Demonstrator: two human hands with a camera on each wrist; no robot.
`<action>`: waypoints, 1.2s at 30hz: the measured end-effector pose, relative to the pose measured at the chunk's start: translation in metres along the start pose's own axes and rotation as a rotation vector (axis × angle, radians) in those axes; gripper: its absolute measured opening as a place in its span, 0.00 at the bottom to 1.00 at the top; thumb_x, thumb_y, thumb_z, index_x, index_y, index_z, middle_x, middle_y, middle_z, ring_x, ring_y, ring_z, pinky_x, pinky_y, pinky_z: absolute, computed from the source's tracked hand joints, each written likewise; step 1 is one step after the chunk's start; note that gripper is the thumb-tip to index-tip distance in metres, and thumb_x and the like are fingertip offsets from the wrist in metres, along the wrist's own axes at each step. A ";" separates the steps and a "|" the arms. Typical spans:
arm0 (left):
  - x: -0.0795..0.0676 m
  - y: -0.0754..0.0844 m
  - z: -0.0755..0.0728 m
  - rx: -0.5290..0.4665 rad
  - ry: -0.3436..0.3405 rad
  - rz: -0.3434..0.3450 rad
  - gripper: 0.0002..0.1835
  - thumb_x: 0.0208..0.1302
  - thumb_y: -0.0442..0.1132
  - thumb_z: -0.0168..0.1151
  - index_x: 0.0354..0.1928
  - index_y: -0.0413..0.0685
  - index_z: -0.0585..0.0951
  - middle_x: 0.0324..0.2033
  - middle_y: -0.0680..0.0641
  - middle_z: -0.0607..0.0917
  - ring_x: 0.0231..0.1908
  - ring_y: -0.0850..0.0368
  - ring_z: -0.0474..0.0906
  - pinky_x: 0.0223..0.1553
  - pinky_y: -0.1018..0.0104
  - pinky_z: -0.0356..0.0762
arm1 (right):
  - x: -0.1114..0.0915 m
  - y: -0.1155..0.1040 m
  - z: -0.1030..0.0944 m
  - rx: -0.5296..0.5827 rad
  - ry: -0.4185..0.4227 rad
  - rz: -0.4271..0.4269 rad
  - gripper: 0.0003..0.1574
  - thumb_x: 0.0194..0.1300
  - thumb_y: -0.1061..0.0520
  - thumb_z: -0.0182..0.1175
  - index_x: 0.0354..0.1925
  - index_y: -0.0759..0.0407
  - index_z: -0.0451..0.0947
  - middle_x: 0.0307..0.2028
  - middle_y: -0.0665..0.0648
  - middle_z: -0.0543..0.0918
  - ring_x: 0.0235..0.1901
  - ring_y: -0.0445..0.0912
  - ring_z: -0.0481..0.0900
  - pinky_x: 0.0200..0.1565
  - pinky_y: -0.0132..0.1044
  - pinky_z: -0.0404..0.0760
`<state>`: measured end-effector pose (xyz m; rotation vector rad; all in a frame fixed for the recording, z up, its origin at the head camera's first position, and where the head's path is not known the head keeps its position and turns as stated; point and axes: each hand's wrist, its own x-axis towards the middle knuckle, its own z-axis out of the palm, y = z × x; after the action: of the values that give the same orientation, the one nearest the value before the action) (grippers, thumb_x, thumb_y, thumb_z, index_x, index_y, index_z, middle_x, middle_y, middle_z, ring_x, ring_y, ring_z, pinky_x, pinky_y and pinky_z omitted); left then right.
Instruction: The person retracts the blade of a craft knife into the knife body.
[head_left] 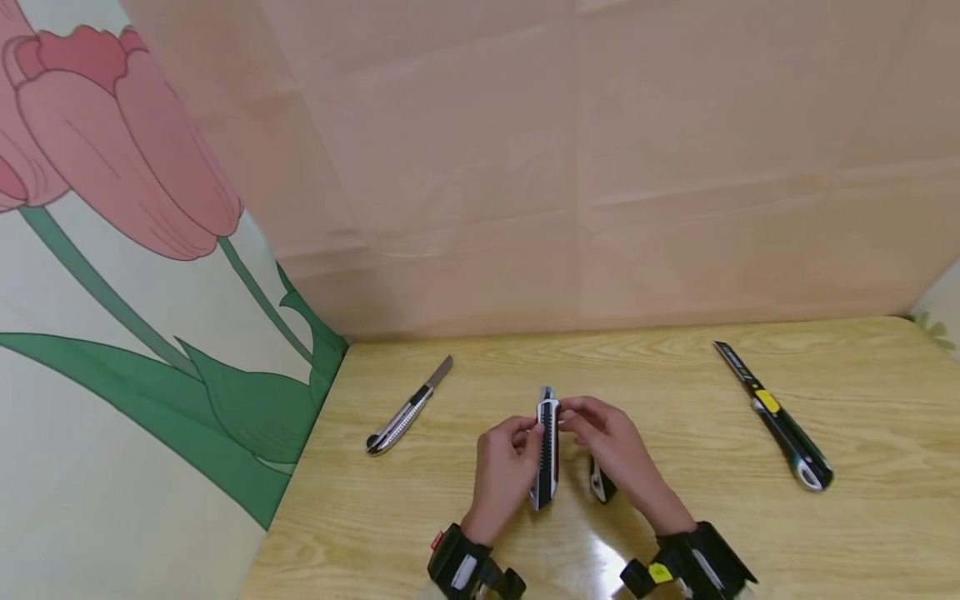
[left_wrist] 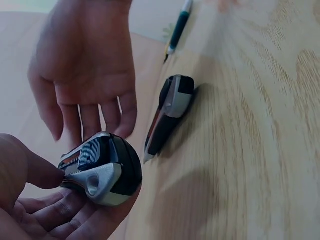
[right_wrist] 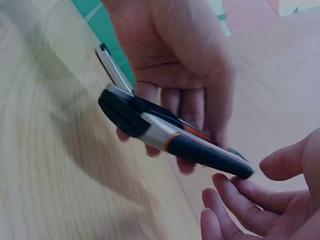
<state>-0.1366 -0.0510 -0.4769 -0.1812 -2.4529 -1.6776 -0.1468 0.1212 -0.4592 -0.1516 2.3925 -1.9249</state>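
Above the light wood-grain surface (head_left: 885,533), the left hand (head_left: 501,467) grips a chunky utility knife (head_left: 548,471), its silver, apparently metal body set with black panels, ridged slider and orange lines. The right hand (head_left: 615,454), thumb and fingers parted, is at the knife's far end; contact is unclear. That hand partly hides a similar black-and-silver cutter (head_left: 601,486). A slim silver snap-off knife (head_left: 401,422) lies far left; a black cutter with yellow slider (head_left: 783,429), far right. A creased tan sheet (head_left: 600,167) hangs behind.
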 end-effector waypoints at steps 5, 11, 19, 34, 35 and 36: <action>0.004 -0.006 0.004 0.067 0.014 -0.013 0.05 0.71 0.37 0.67 0.42 0.46 0.88 0.28 0.55 0.89 0.24 0.70 0.80 0.23 0.74 0.76 | 0.001 0.000 -0.014 -0.037 0.007 -0.057 0.20 0.80 0.52 0.56 0.59 0.63 0.79 0.51 0.63 0.86 0.51 0.58 0.84 0.48 0.42 0.86; 0.012 -0.010 0.005 0.136 -0.021 -0.042 0.06 0.70 0.38 0.67 0.42 0.44 0.88 0.25 0.56 0.87 0.20 0.69 0.77 0.19 0.73 0.71 | 0.000 0.003 -0.026 -0.041 0.047 -0.074 0.17 0.79 0.55 0.57 0.58 0.63 0.80 0.50 0.62 0.87 0.49 0.54 0.85 0.45 0.37 0.86; 0.016 -0.015 0.008 0.162 -0.054 -0.083 0.06 0.70 0.39 0.68 0.41 0.43 0.87 0.22 0.57 0.85 0.18 0.68 0.74 0.18 0.72 0.69 | -0.002 0.007 -0.027 -0.064 0.042 -0.075 0.14 0.78 0.56 0.58 0.55 0.62 0.82 0.51 0.60 0.86 0.49 0.53 0.85 0.45 0.39 0.86; 0.023 -0.020 0.008 0.208 -0.090 -0.102 0.08 0.69 0.39 0.69 0.35 0.41 0.85 0.23 0.54 0.86 0.16 0.67 0.77 0.12 0.69 0.76 | -0.001 0.014 -0.023 -0.083 0.035 -0.045 0.11 0.78 0.59 0.57 0.50 0.62 0.84 0.47 0.59 0.88 0.46 0.55 0.85 0.45 0.41 0.86; 0.024 -0.020 0.009 0.220 -0.087 -0.095 0.08 0.69 0.40 0.69 0.35 0.42 0.85 0.23 0.55 0.86 0.16 0.67 0.77 0.13 0.69 0.76 | -0.001 0.015 -0.023 -0.086 0.034 -0.044 0.11 0.78 0.60 0.57 0.50 0.62 0.84 0.47 0.59 0.88 0.46 0.55 0.85 0.45 0.42 0.86; 0.024 -0.020 0.009 0.231 -0.086 -0.089 0.08 0.69 0.40 0.69 0.35 0.43 0.85 0.23 0.55 0.85 0.17 0.68 0.77 0.14 0.70 0.76 | 0.000 0.015 -0.023 -0.089 0.032 -0.041 0.11 0.78 0.60 0.57 0.50 0.62 0.84 0.47 0.59 0.88 0.46 0.56 0.85 0.45 0.42 0.86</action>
<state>-0.1648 -0.0496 -0.4933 -0.1184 -2.7316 -1.4293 -0.1494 0.1467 -0.4690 -0.1771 2.5159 -1.8525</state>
